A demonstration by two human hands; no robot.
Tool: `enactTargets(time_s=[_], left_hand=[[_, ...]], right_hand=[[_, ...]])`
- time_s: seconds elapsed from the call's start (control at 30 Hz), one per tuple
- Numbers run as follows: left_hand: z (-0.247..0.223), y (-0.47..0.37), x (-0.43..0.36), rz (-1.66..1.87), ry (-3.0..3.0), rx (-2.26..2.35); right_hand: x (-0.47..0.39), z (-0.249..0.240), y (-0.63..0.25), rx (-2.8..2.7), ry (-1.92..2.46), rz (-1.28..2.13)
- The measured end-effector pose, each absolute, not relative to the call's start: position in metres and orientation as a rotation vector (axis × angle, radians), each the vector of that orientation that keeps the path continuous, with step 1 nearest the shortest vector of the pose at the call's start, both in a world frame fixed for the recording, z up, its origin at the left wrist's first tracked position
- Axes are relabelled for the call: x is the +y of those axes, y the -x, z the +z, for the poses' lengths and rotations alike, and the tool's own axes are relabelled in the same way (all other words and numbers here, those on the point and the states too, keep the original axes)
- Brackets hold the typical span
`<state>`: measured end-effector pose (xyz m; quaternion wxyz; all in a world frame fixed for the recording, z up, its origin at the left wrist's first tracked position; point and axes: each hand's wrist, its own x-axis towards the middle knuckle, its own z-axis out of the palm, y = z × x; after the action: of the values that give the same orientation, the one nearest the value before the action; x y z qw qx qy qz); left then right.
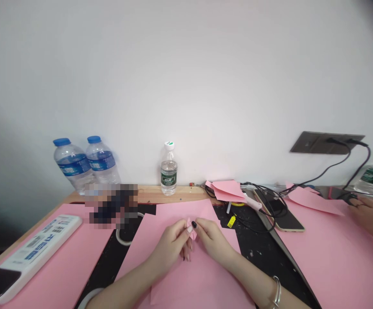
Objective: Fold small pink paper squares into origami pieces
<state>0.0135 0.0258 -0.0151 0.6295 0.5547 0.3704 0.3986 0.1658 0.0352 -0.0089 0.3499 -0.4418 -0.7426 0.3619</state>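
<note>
Both hands are occupied with one small folded paper (193, 235). The left hand (173, 240) and the right hand (213, 240) pinch it between thumbs and fingers, so neither is free. The paper is held between the fingertips, above a large pink sheet (202, 274), which lies on the table (260, 253) directly under the hands.

About the progress, I can say this: some folding seems already done, because the piece is small, with a pointed top and several edges. It is probably not finished, since the fingers are gripping at its middle, but the fingers cover much of it, and I cannot tell how many folds are left.

Beyond the hands, to the right, lie smaller pink pieces (228, 190), which look only slightly bent, near a phone (279, 210). Straight beyond the hands stands a water bottle (169, 171). Far to the right, another person's hand (366, 214) is visible.
</note>
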Motion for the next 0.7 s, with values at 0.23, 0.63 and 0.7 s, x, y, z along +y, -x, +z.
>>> enactTargets(time_s=[0.23,0.63,0.7], left_hand=[[-0.0106,-0.0121,0.0256,0.893,-1.289,0.857],[-0.0159,-0.0120,0.0243,0.896,-1.343,0.896],[-0.0161,-0.0116,0.0235,0.915,-1.346,0.917]], right_hand=[[0.0406,-0.0089,-0.1675,-1.773,1.197,0.893],[0.0401,-0.0102,-0.1677,-1.796,1.207,0.886],[0.0402,-0.0099,-0.1677,-1.795,1.216,0.877]])
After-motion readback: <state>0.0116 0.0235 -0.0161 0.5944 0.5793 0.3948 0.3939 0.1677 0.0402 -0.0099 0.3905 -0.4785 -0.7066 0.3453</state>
